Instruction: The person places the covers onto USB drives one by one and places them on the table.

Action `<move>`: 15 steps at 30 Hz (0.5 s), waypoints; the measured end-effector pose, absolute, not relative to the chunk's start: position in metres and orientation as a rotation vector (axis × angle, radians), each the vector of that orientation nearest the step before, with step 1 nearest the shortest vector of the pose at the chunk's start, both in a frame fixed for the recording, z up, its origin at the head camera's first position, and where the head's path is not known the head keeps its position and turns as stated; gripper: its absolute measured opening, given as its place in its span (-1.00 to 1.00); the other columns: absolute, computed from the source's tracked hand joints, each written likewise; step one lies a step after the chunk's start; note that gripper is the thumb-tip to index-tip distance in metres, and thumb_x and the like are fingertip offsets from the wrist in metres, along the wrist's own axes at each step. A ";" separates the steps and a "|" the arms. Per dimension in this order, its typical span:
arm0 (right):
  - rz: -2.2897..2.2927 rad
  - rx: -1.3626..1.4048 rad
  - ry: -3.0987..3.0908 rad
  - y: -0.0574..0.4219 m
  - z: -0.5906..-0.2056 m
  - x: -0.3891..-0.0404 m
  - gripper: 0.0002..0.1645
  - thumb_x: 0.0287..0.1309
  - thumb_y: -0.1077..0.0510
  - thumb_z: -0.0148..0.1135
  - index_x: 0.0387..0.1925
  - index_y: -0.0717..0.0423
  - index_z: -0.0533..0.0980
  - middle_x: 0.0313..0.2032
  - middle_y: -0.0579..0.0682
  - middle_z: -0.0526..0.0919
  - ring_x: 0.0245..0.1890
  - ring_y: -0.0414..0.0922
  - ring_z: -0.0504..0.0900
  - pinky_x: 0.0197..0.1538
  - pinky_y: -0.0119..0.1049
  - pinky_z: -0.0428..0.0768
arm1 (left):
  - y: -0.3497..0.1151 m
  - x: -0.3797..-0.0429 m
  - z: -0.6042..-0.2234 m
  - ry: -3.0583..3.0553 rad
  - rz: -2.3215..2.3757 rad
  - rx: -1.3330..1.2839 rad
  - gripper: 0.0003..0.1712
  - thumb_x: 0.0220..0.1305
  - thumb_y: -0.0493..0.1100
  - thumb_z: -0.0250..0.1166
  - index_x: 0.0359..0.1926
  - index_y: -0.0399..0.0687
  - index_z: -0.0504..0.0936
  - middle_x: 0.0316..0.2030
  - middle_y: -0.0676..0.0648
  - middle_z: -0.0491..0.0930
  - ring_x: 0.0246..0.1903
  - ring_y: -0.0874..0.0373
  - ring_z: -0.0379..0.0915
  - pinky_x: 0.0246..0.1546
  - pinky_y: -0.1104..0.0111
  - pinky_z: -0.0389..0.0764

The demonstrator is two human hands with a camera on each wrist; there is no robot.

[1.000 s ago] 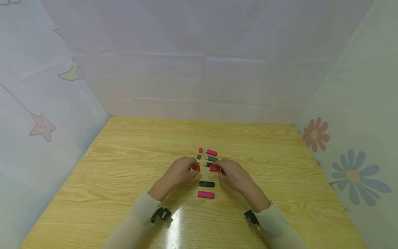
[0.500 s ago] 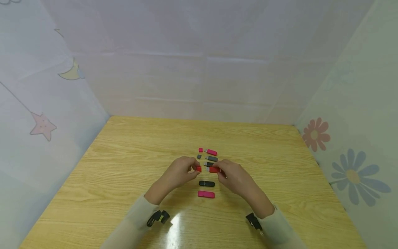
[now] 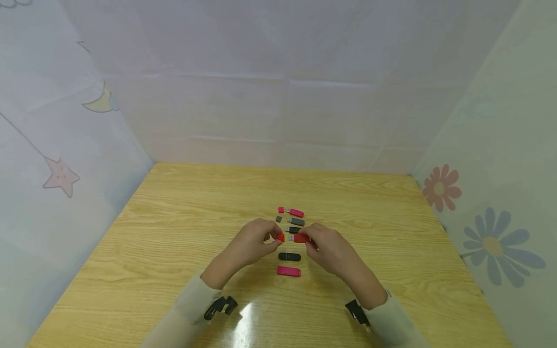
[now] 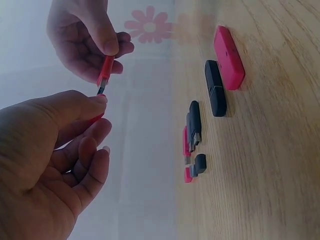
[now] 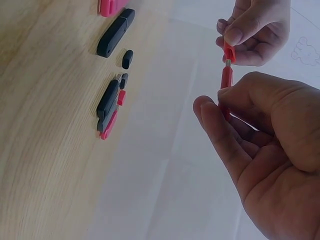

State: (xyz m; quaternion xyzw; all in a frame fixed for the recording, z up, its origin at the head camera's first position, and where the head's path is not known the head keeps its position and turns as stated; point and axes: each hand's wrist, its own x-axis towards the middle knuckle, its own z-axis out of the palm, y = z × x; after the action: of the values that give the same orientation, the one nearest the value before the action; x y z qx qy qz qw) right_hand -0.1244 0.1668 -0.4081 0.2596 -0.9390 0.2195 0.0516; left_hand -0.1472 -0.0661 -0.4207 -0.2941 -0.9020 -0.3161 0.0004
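Above the table, my left hand (image 3: pixel 249 244) pinches a small red cap (image 3: pixel 281 238) between thumb and fingers. My right hand (image 3: pixel 328 245) pinches the red USB stick (image 3: pixel 300 238), its metal plug (image 5: pixel 228 63) pointing at the cap. In the head view a narrow gap parts cap and plug; the wrist views show them almost end to end, and whether they touch I cannot tell. Behind the hands lie uncapped sticks: pink (image 3: pixel 297 212), grey (image 3: pixel 298 222) and black (image 3: pixel 293 230). A black capped stick (image 3: pixel 289 256) and a pink capped stick (image 3: pixel 288 271) lie nearer me.
Left of the uncapped sticks lie a pink cap (image 3: pixel 280 210) and a grey cap (image 3: pixel 278 219). The black cap (image 5: pixel 128 59) shows in the wrist views. All rest on a wooden table (image 3: pixel 196 193) enclosed by pale printed sheets (image 3: pixel 283 111).
My left hand has brought the red cap slightly to the right, narrowing the gap to the plug. The right hand with the red USB stick has shifted only a little.
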 end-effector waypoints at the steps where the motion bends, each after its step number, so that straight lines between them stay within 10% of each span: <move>1: 0.670 0.789 -2.854 0.167 -0.408 -0.124 -0.71 0.13 0.37 0.37 -0.08 0.17 0.64 -0.21 -0.01 0.70 -0.38 -0.21 0.53 -0.31 -0.35 0.59 | -0.066 -0.147 -0.420 -2.830 -0.995 -0.928 -0.91 0.30 -0.16 0.42 -0.20 -0.02 0.70 -0.26 0.08 0.68 -0.31 0.16 0.52 -0.28 0.37 0.56; 15: 0.657 0.795 -2.833 0.165 -0.408 -0.122 -0.71 0.15 0.37 0.35 -0.07 0.15 0.65 -0.19 -0.02 0.70 -0.38 -0.23 0.55 -0.33 -0.39 0.58 | -0.065 -0.144 -0.415 -2.825 -0.988 -0.946 -0.90 0.28 -0.17 0.43 -0.20 0.00 0.71 -0.27 0.08 0.67 -0.34 0.25 0.46 -0.30 0.38 0.55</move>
State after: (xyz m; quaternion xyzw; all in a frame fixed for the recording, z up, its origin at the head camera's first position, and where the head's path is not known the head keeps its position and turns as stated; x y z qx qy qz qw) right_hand -0.1219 0.1654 -0.4082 0.2633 -0.9377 0.2176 0.0634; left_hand -0.1440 -0.0651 -0.4153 -0.3014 -0.9000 -0.3148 0.0011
